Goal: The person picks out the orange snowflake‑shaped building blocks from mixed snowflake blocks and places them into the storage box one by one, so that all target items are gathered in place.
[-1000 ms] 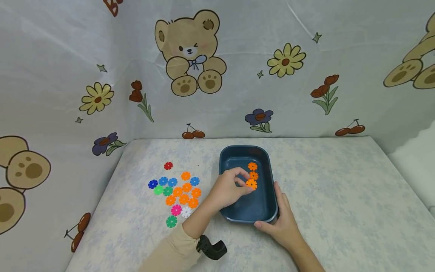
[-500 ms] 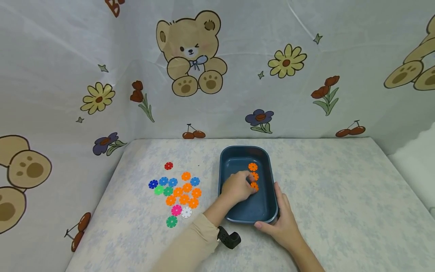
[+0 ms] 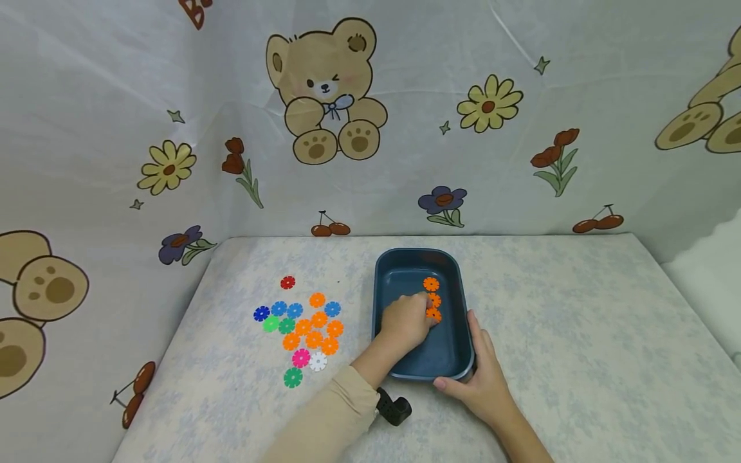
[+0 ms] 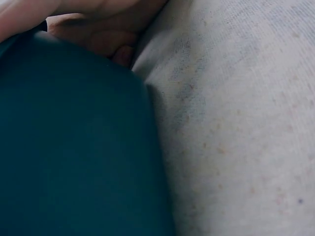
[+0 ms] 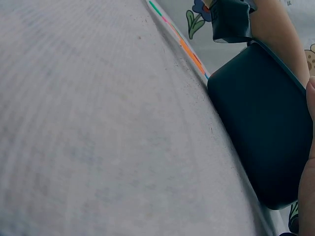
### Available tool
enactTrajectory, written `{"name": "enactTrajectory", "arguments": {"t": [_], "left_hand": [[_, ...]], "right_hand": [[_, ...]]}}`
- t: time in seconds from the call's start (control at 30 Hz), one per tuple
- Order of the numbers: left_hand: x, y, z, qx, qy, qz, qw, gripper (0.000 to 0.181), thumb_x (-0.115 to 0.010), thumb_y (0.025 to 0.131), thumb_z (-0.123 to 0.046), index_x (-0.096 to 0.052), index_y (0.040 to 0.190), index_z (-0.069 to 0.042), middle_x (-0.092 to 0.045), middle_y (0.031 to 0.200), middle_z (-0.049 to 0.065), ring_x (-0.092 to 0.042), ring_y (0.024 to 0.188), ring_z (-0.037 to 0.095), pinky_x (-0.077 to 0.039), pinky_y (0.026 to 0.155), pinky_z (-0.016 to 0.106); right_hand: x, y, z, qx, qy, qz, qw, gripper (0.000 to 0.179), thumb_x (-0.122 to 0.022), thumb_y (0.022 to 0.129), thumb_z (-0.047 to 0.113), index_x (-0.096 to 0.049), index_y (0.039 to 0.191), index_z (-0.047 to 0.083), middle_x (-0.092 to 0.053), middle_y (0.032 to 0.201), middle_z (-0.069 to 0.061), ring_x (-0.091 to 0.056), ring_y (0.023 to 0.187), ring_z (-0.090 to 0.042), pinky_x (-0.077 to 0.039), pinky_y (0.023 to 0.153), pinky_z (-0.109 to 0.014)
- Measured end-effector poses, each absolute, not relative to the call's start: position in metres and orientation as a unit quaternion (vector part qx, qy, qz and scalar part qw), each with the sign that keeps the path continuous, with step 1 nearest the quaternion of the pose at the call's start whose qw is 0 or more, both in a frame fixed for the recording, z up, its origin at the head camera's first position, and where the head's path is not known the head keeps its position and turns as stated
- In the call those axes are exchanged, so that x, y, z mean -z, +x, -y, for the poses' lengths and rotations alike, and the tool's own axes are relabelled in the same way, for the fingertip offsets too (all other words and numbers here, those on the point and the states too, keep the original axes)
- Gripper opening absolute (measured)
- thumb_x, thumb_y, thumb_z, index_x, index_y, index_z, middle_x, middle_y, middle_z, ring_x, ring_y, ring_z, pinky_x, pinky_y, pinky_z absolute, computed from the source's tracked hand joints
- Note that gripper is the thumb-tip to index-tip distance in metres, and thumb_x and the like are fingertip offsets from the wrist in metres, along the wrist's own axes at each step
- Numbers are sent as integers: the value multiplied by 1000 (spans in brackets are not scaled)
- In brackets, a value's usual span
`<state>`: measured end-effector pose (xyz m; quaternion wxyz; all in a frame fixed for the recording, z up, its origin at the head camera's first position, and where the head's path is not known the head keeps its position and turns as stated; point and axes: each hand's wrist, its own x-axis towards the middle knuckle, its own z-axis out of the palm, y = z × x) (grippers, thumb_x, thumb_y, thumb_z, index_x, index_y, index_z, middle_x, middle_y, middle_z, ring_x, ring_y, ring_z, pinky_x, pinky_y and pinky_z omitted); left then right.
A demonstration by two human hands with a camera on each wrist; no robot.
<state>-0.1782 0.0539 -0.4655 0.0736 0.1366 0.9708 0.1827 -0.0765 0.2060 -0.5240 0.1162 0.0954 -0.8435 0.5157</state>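
Note:
My left hand (image 3: 405,320) reaches into a dark blue plastic box (image 3: 418,354). Its thumb and index finger are at the edges of an orange interlocking disc (image 3: 434,314), the nearest of three in a column on the box floor. Beyond it lie the middle orange disc (image 3: 435,300) and the far orange disc (image 3: 431,283). At the near right corner, my right hand (image 3: 485,379) grips the box, thumb on the front rim and fingers along the side. The left wrist view shows the outer wall (image 4: 78,137) up close, with part of a hand (image 4: 98,29) above it.
Left of the box, several loose discs lie on the pale tabletop (image 3: 556,308): orange discs (image 3: 314,339), blue discs (image 3: 279,308), green discs (image 3: 292,377), a pink disc (image 3: 300,357), a white disc (image 3: 318,361) and a red disc (image 3: 287,282). A printed cloth (image 3: 405,173) hangs behind.
The left hand has lowered the orange disc onto the box floor below the other two and nudged it slightly up toward them. The right hand has kept its hold on the box.

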Motion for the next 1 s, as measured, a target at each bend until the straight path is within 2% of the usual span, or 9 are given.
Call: {"name": "enactTrajectory", "arguments": {"t": [0.2, 0.43, 0.73, 0.83, 1.0], "left_hand": [[468, -178, -55, -168, 141, -973, 71, 28, -78, 84, -40, -67, 97, -17, -72, 86, -2, -65, 69, 14, -48, 55, 29], [469, -181, -59, -145, 149, -977, 43, 24, -77, 85, -39, -73, 94, -18, -72, 83, -3, -63, 64, 13, -47, 51, 29], [466, -179, -57, -159, 148, -975, 44, 30, -77, 86, -39, -74, 110, -20, -76, 102, -3, -71, 79, 15, -54, 61, 31], [461, -178, -51, -200, 154, -967, 46, 36, -77, 86, -38, -72, 116, -20, -75, 96, -5, -69, 76, 11, -53, 59, 27], [441, -169, -32, -283, 173, -943, 38, 40, -76, 86, -38, -70, 121, -19, -66, 85, -10, -57, 69, 3, -44, 56, 19]], "right_hand": [[524, -78, -206, -518, 98, 842, 119, 131, -94, 58, 16, -11, 160, 13, -42, 142, -16, -40, 119, -5, -29, 97, -4], [524, -77, -206, -514, 94, 844, 117, 131, -94, 58, 16, -12, 160, 12, -42, 142, -16, -39, 120, -3, -28, 97, -4], [523, -76, -206, -512, 90, 847, 110, 131, -94, 59, 17, -11, 160, 13, -42, 142, -15, -39, 120, -3, -29, 97, -3], [523, -76, -206, -513, 91, 847, 108, 131, -94, 60, 16, -10, 160, 14, -42, 142, -15, -39, 121, -3, -29, 97, -3], [524, -76, -205, -511, 98, 846, 114, 131, -93, 61, 16, -9, 160, 19, -41, 142, -17, -40, 121, -4, -31, 96, -2]]}}
